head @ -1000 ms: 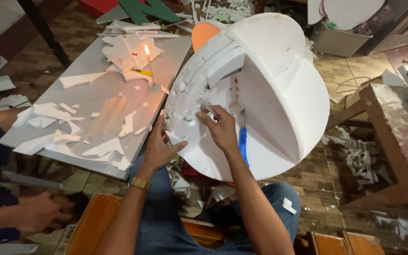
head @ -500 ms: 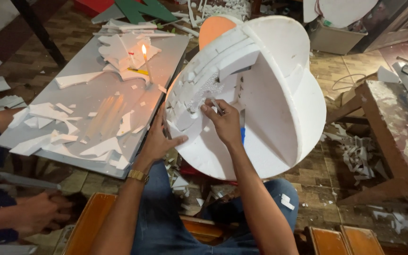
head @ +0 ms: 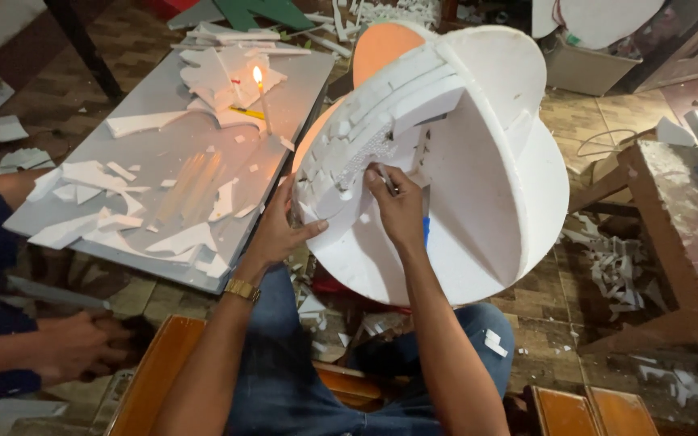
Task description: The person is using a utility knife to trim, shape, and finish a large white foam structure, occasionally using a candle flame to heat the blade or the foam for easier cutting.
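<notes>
A big white foam form [head: 486, 186], made of crossed round discs with stepped foam strips glued on, rests on my lap and tilts to the left. My left hand [head: 280, 230] presses flat against its lower left edge; a gold watch sits on that wrist. My right hand [head: 397, 211] is closed around a thin metal tool [head: 384, 179] whose tip touches the rough, crumbled foam near the strips. A blue handle shows below that hand.
A grey board [head: 163, 169] to the left carries foam scraps and a lit candle [head: 258, 85]. Another person's hands [head: 74, 347] and dark sleeve are at lower left. A worn wooden bench [head: 680, 242] stands at right. Foam bits litter the floor.
The foam form has turned and shifted slightly. My right hand has slid down along the stepped strips with the tool. My left hand stays on the edge.
</notes>
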